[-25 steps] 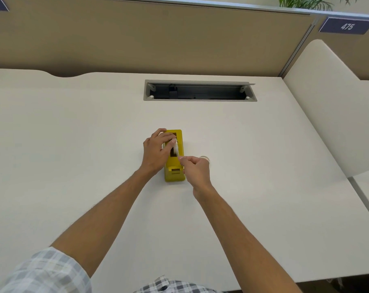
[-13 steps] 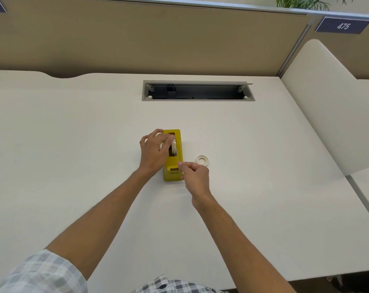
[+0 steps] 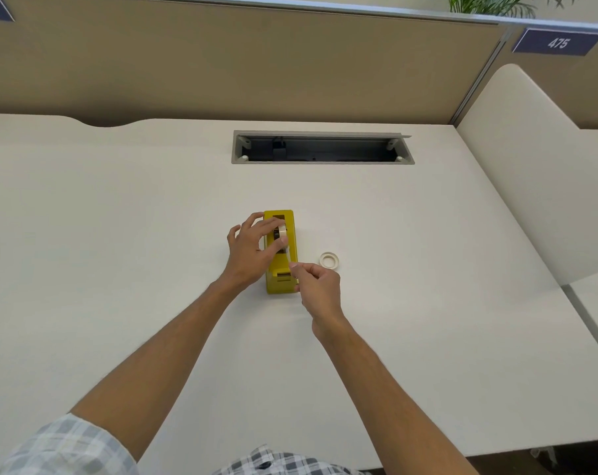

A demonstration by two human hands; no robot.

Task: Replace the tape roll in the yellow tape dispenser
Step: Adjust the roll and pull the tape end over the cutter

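Head view: yellow tape dispenser [image 3: 281,265] stands mid-desk [image 3: 119,234], long axis running away from person. Tape roll [image 3: 282,233] sits upright in dispenser's top slot. Left hand [image 3: 253,250] rests against dispenser's left side, thumb and forefinger closed on roll, other fingers loosely spread. Right hand [image 3: 316,286] at dispenser's near right corner by cutter end, fingertips pinched together; tape strip between them too faint to confirm. Empty white core [image 3: 329,260] lies flat just right of dispenser. Open cable tray [image 3: 321,148] further back.
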